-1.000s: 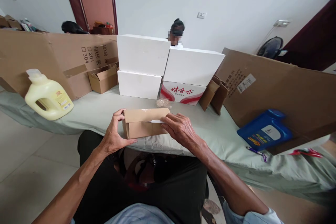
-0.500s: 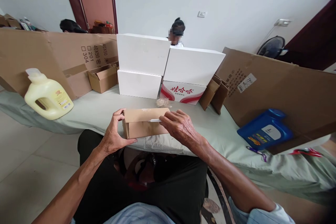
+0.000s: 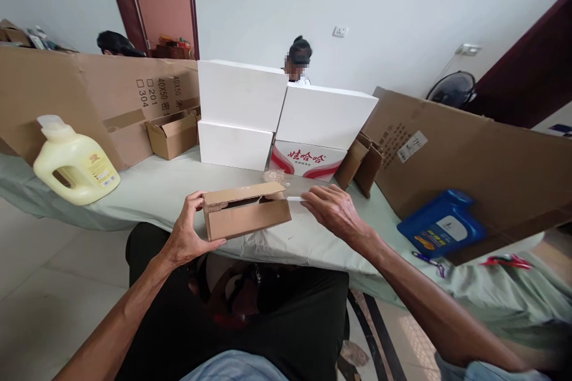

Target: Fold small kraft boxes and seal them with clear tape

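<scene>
A small brown cardboard box (image 3: 250, 219) stands at the table's near edge, with a dark gap open below its top flap. My left hand (image 3: 190, 229) grips its left end, thumb along the bottom and fingers at the upper corner. Off the box's right end, my right hand (image 3: 333, 209) is closed on a knife with a thin, pale blade (image 3: 295, 199). The blade points left at the box's upper right corner; its handle is hidden in my fingers. Just behind the box lies a crumpled clear plastic wad (image 3: 275, 176).
White boxes (image 3: 241, 95) are stacked behind, beside a small open carton (image 3: 173, 136). A yellow jug (image 3: 75, 161) stands left. On the right are a blue bottle (image 3: 442, 223), a purple-handled item (image 3: 429, 263) and large cardboard panels (image 3: 469, 161). Another person (image 3: 298, 59) sits beyond the boxes.
My right hand has moved right, drawing the blade away from the box. The gap under the flap has widened, and my left hand has tilted the box slightly.
</scene>
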Motion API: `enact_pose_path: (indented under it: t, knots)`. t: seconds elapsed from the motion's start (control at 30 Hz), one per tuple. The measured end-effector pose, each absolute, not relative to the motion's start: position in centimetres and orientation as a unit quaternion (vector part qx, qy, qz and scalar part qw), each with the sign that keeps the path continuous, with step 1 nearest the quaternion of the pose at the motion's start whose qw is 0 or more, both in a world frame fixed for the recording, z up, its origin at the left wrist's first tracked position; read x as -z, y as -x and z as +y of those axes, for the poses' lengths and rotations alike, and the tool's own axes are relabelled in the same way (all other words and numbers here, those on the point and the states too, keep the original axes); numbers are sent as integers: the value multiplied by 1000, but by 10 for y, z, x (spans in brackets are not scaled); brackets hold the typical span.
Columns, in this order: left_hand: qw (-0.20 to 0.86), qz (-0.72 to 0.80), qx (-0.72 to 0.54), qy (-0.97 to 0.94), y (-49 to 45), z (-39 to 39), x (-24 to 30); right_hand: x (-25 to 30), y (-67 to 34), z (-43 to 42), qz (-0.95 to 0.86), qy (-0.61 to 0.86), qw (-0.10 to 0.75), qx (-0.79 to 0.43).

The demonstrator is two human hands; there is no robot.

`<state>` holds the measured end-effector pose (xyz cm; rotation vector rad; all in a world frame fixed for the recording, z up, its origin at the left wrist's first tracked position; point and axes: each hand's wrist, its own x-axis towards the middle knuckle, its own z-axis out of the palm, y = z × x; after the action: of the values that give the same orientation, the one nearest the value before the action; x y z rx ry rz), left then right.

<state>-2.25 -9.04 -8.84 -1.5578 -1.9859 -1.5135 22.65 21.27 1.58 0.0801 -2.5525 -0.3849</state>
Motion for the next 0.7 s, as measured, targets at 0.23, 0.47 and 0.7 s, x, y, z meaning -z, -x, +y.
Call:
enact_pose_path:
  t: [0.23,0.47,0.7]
  knots:
    - [110,-678,478,548,26,-94,85,109,-251,265,-913,197,355,47]
    - [131,-679,401,601,33,-106,76,182,-254,268,-921,219,318,45]
    - [133,-675,365,627,35,-113,75,112,-220,221,-862,111,475,-141]
